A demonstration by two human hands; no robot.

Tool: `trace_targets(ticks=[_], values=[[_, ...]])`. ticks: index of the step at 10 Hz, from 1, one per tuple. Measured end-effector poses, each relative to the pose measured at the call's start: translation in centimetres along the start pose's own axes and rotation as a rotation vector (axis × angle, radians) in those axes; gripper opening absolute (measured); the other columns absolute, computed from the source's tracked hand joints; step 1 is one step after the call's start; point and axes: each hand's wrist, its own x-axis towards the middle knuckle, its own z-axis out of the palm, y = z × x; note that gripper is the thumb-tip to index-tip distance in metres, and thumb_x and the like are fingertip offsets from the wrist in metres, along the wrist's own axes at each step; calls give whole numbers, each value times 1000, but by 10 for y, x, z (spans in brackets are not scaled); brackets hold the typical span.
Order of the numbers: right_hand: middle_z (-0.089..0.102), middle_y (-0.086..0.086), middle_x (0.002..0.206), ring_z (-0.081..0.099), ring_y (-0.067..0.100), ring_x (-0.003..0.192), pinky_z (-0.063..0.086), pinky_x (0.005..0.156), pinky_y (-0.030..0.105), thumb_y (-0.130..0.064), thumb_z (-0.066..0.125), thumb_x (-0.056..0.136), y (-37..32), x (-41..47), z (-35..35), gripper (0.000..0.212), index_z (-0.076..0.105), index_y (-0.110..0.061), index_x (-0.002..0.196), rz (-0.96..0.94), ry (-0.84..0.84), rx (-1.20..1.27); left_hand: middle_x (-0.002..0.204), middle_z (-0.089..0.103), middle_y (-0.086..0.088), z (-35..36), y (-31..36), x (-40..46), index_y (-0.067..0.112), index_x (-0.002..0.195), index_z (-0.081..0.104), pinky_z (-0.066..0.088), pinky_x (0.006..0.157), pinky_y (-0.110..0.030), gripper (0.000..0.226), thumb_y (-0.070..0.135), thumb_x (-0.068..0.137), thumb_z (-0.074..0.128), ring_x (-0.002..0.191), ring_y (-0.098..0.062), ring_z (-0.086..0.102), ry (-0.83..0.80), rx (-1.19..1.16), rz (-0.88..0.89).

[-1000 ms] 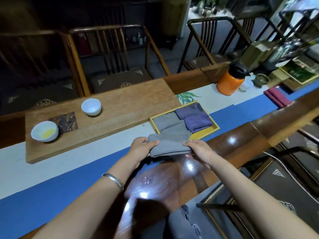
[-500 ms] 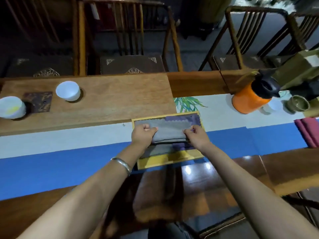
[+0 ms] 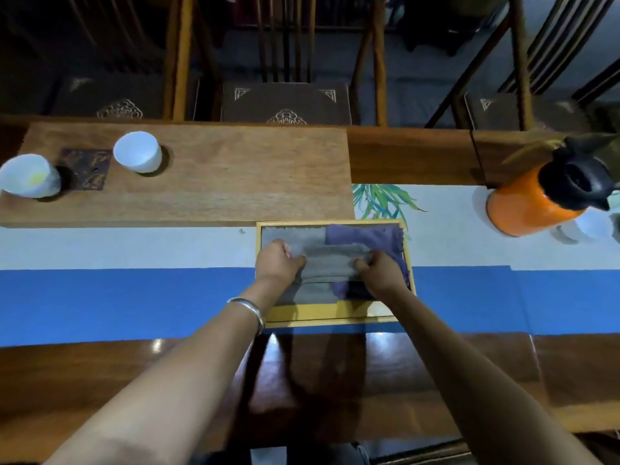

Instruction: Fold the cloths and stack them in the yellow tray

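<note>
Folded grey microfibre cloth [image 3: 330, 265] sits in shallow yellow wooden tray [image 3: 335, 312], atop grey & purple folded cloths [image 3: 372, 236]. Left hand [image 3: 276, 263] pinches its left end, right hand [image 3: 380, 271] pinches right end, fingers curled round the edges. Prob light, limp, non-slip; best held at both ends so folds don't slump.

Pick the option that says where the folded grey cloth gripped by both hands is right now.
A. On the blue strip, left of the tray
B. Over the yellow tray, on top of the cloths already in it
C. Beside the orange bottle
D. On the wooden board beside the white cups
B: the left hand and right hand hold the folded grey cloth inside the yellow tray, overlapping the purple cloth.
</note>
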Motion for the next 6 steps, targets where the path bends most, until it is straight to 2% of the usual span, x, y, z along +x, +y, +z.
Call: trace_targets(ticks=[1, 2, 3, 4, 5, 6], values=[[52, 6, 61, 51, 24, 65, 30, 52, 27, -30, 56, 87, 1, 2, -6, 28, 55, -8, 71, -8, -20, 7, 74, 58, -2, -4, 0, 0, 14, 77, 50, 42, 63, -29, 25, 28, 78, 71, 74, -24, 55, -31, 0, 8], [46, 5, 56, 47, 23, 58, 29, 49, 29, -29, 57, 84, 3, -1, -10, 33, 47, -8, 61, -42, 20, 10, 70, 56, 7, -15, -2, 0, 18, 77, 52, 39, 57, -25, 23, 32, 79, 70, 71, -16, 54, -63, -50, 32], [42, 0, 70, 43, 17, 59, 30, 48, 27, -29, 54, 87, -1, -13, -15, 27, 39, -16, 69, -89, 196, 25, 76, 62, 6, -37, -7, 0, 16, 83, 58, 38, 58, -21, 18, 31, 81, 67, 76, -16, 57, -48, -74, 36], [47, 4, 79, 47, 21, 69, 29, 50, 25, -26, 53, 85, -14, -27, -19, 17, 41, -15, 83, -161, 320, 37, 83, 67, 0, -68, -20, 0, 16, 85, 56, 39, 58, -23, 16, 30, 83, 63, 76, -18, 59, -43, -70, 41], [52, 9, 84, 48, 27, 77, 34, 60, 33, -25, 51, 86, -42, -42, -14, 15, 43, -12, 86, -285, 351, -63, 79, 66, 1, -106, -32, -3, 16, 86, 55, 38, 60, -26, 13, 28, 85, 60, 77, -20, 59, -22, -19, 64], [55, 12, 84, 51, 30, 79, 35, 58, 35, -24, 51, 87, -80, -56, 2, 16, 44, -12, 80, -371, 296, -164, 70, 63, 7, -142, -44, -6, 16, 89, 54, 35, 52, -24, 13, 26, 85, 59, 66, -15, 56, 11, 2, 108]])
